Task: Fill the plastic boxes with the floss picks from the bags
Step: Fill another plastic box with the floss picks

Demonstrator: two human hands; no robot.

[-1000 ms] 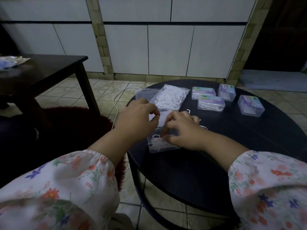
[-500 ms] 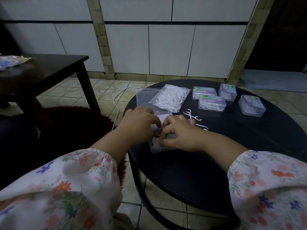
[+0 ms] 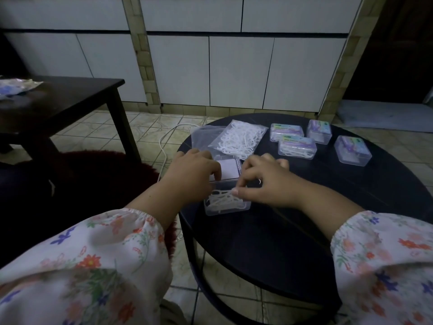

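A clear open plastic box (image 3: 226, 205) sits at the near left of the round black table (image 3: 293, 231), with white floss picks (image 3: 222, 200) lying inside. Its raised lid (image 3: 228, 170) shows a pale purple label. My left hand (image 3: 194, 171) grips the box at the lid hinge on the left side. My right hand (image 3: 269, 181) pinches floss picks at the box's right rim, fingertips touching them. A clear bag full of floss picks (image 3: 239, 139) lies just behind the box, partly on a flat empty bag (image 3: 203, 137).
Several closed, labelled boxes stand at the back right: two side by side (image 3: 286, 132) (image 3: 297, 147), one behind (image 3: 319, 131), one further right (image 3: 352, 150). A dark square table (image 3: 58, 97) and a red rug (image 3: 93, 170) are to the left. A white cable (image 3: 164, 146) runs across the floor tiles.
My hands have drawn slightly apart, uncovering the lid's purple label and the picks in the box. The loose picks seen behind my right hand are now hidden.
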